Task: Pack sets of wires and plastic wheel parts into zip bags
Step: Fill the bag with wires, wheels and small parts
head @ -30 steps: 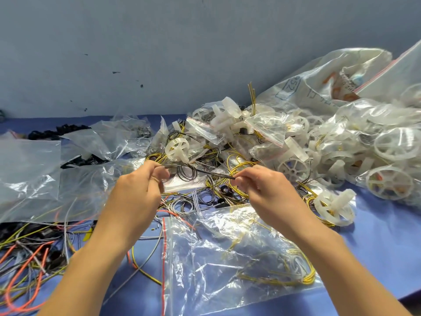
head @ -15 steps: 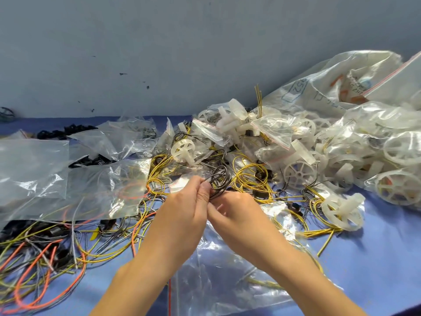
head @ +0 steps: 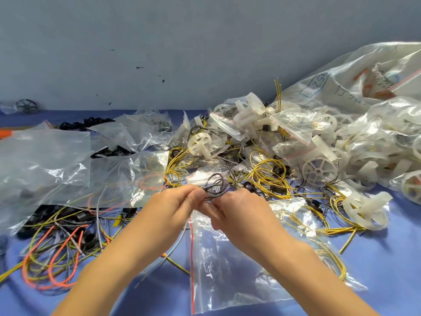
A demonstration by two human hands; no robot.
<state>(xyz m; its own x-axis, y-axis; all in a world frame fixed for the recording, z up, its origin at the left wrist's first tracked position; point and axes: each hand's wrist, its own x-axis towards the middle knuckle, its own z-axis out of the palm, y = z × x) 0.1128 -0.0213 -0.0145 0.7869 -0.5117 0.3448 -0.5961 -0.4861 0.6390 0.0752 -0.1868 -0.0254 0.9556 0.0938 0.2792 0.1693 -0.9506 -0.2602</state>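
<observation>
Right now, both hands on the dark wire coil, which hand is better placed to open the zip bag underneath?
Probably left: the left hand sits beside the zip bag at its red strip; the right hand has its forearm across the bag. Both pinch the wire coil.

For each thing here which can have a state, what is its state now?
Left hand, pinches the dark wire coil.
Right hand, pinches the same coil.
Dark wire coil, looped, held between both hands.
Zip bag under the hands, lies flat, yellow wires inside; open or sealed, cannot tell.
White wheel part at right, lies loose, not bagged.
</observation>
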